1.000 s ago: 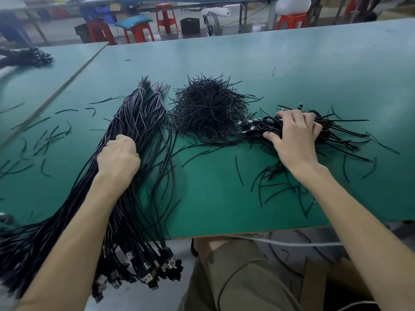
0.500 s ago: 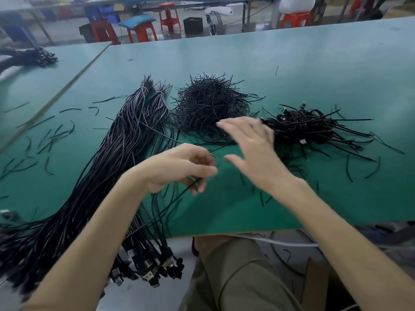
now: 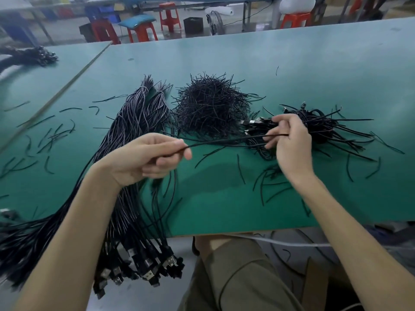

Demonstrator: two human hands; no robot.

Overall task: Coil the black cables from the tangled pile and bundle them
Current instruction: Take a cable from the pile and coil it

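Observation:
A single black cable point(image 3: 226, 141) is stretched taut between both hands above the green table point(image 3: 292, 70). My left hand point(image 3: 148, 157) pinches it near its left part, and my right hand point(image 3: 289, 140) grips its free end. A long sheaf of loose black cables point(image 3: 137, 122) runs from the table's middle down over the front edge at the left, USB plugs point(image 3: 148, 269) hanging below. A round heap of short black ties point(image 3: 211, 106) sits at centre. Coiled, bundled cables point(image 3: 323, 126) lie behind my right hand.
Short black tie pieces point(image 3: 49, 135) lie scattered at the left, and more of them point(image 3: 269, 178) near the front right. Another cable pile point(image 3: 33, 56) rests on the neighbouring table at far left. Red stools point(image 3: 141, 30) stand beyond. My knee point(image 3: 235, 265) is under the front edge.
My right hand left the bundled pile, came toward the left hand, then drew out to the right. My left hand lifted from the loose sheaf, and one cable now spans both hands.

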